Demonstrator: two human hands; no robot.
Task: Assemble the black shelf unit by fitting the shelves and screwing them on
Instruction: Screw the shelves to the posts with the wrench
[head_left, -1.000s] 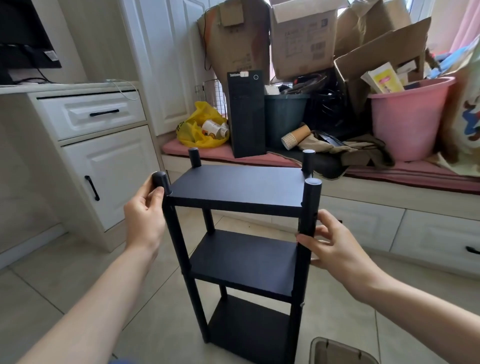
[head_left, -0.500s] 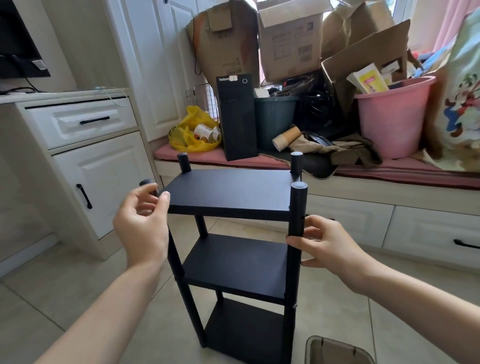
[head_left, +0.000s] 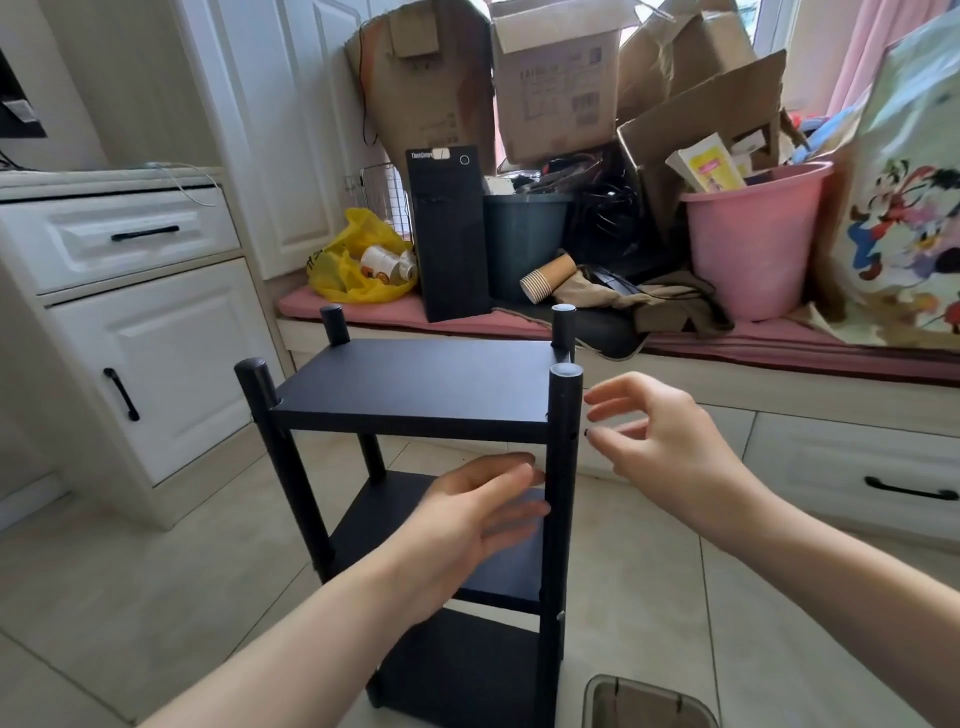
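Moved since half a second ago: left hand (head_left: 467, 514) off the near left post (head_left: 254, 384) and across to the near right post (head_left: 563, 415), under the top shelf (head_left: 415, 384); right hand (head_left: 660, 441) off that same post, now just to its right.

Head view. Left hand flat, fingers straight and slightly apart, tips at the near right post, in front of the middle shelf (head_left: 369, 525); contact hard to tell, nothing gripped. Right hand loosely curled, fingers spread, clamped on nothing, small gap to the post. Black shelf unit (head_left: 467, 670) upright on the tiled floor (head_left: 156, 571), near centre, three shelves fitted between four posts. Beyond: pink bucket (head_left: 753, 244), cardboard boxes (head_left: 556, 78) and black computer tower (head_left: 449, 239) on the far window seat (head_left: 779, 343). White cabinet (head_left: 156, 364) at left. Grey bin (head_left: 644, 701) at near right.
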